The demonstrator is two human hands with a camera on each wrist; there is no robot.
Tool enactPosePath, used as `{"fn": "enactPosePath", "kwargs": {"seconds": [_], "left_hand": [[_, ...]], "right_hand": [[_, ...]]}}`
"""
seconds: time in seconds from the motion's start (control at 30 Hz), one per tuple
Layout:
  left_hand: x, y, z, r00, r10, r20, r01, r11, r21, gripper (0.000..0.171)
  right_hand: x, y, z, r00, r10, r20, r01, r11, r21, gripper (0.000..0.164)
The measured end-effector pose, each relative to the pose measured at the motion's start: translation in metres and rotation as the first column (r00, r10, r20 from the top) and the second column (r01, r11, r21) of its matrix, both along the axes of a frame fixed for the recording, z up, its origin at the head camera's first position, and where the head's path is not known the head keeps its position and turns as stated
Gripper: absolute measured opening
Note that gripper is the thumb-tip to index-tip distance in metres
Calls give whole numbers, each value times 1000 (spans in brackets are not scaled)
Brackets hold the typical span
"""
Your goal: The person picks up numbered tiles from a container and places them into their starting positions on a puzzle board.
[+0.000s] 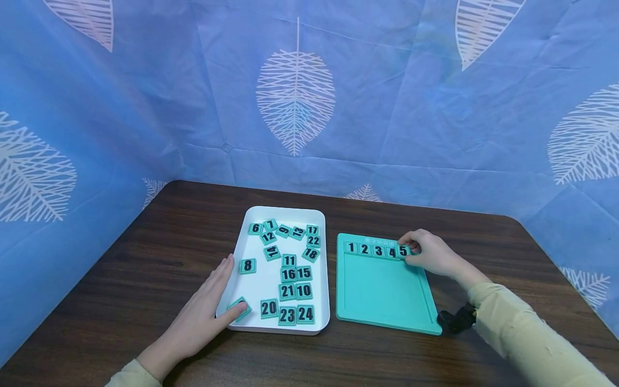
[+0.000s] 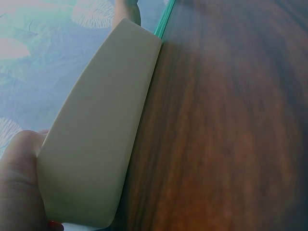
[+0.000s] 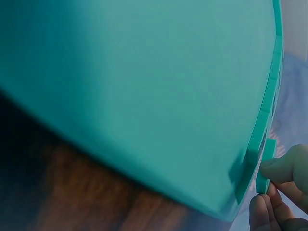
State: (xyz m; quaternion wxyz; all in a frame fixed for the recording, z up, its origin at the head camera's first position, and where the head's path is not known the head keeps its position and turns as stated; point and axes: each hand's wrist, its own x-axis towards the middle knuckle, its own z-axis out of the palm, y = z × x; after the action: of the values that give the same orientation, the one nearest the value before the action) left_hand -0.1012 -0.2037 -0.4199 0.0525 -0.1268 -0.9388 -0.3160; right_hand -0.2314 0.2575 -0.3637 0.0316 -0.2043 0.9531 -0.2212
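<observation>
My right hand [image 1: 430,253] pinches the green number tile marked 5 [image 1: 402,251] between thumb and fingers, at the top right corner of the turquoise board [image 1: 387,293]. In the right wrist view the pinched tile [image 3: 265,166] stands slightly off the board's surface. Tiles 1 [image 1: 351,247], 2, 3 and 4 lie in a row along the board's top edge. Along the left side of the white tray [image 1: 261,282] lies my left hand [image 1: 200,317], fingers extended. Its thumb touches a tile [image 1: 240,308] in the tray's lower left corner and covers that number.
Several loose number tiles, such as 8 [image 1: 248,266] and 20 [image 1: 269,308], lie face up in the tray. Tray and board stand side by side on a dark wooden table [image 1: 159,258]. Behind hangs a blue leaf-patterned cloth [image 1: 372,97]. A black wrist device [image 1: 456,320] is on the right arm.
</observation>
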Motion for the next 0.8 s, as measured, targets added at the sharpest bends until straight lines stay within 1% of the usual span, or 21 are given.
{"fn": "enactPosePath", "kwargs": {"seconds": [0.2, 0.43, 0.63, 0.8], "left_hand": [[0, 0, -1, 1000, 2, 3, -2, 1000, -8, 85], [-1, 0, -1, 1000, 2, 5, -2, 1000, -11, 86], [-1, 0, 0, 1000, 0, 1, 0, 1000, -5, 86], [-1, 0, 0, 1000, 3, 5, -3, 1000, -12, 86]], "right_hand": [[0, 5, -1, 1000, 10, -5, -10, 1000, 14, 27], [2, 7, 0, 1000, 7, 4, -7, 1000, 12, 27], [1, 10, -3, 1000, 9, 14, -9, 1000, 19, 26], [0, 10, -4, 1000, 15, 2, -15, 1000, 23, 26]]}}
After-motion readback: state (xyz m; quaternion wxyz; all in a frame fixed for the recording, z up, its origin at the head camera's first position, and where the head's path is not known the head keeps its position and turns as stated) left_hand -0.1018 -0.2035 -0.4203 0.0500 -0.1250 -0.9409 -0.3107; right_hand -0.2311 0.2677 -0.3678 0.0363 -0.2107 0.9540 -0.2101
